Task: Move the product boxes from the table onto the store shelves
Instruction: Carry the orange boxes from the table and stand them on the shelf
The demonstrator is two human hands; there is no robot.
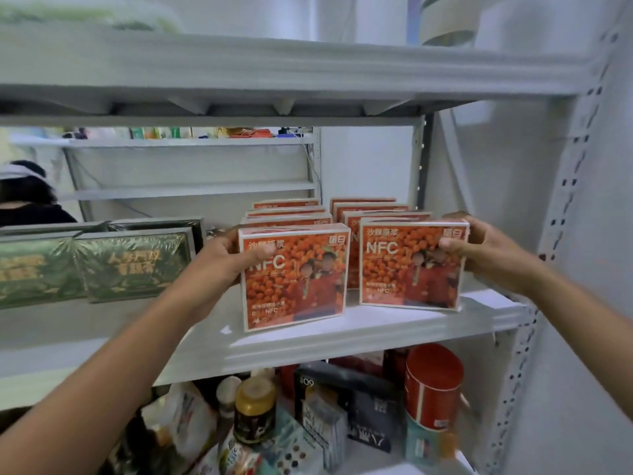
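Orange left box (301, 279) and right box (407, 269) stand upright on the white shelf (308, 341), printed faces toward the camera; left hand (222, 265) grips the left one's outer edge, right hand (486, 255) the right one's

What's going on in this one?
A person is stocking a white shelf. Their left hand grips the left orange box, and their right hand grips the right orange box. Both boxes stand upright at the front of two rows of matching boxes. Green boxes sit further left on the same shelf.
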